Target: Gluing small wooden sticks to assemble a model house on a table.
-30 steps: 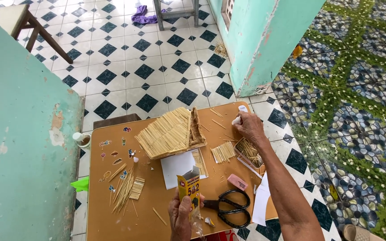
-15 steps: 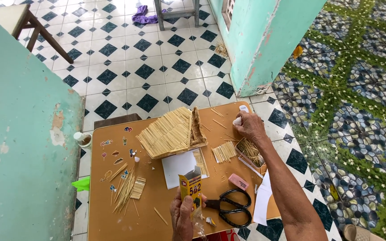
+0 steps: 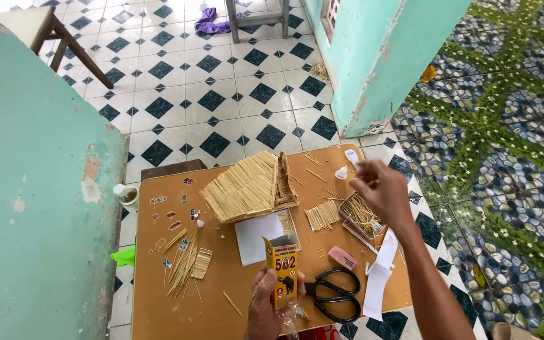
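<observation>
Over brown table (image 3: 221, 296), left hand (image 3: 266, 308) around yellow carton (image 3: 283, 269) (fingers closed).

One table (image 3: 221, 296) carries the work. Two hands show: the left hand (image 3: 266, 308) near the bottom edge and the right hand (image 3: 382, 192) to the right. There is one yellow box (image 3: 283, 271), one pair of black scissors (image 3: 335, 293), one pink eraser (image 3: 342, 258) and one stick house (image 3: 250, 187) in the middle. One tray of sticks (image 3: 361, 216) sits at the right, with one flat bundle (image 3: 322, 216) beside it and two stick piles (image 3: 187, 264) at the left. One white sheet (image 3: 256, 242) lies near the box, two paper strips (image 3: 379, 283) at the right. One small cup (image 3: 127, 195) stands left of the table, one purple cloth (image 3: 212, 24) lies on the far floor.
</observation>
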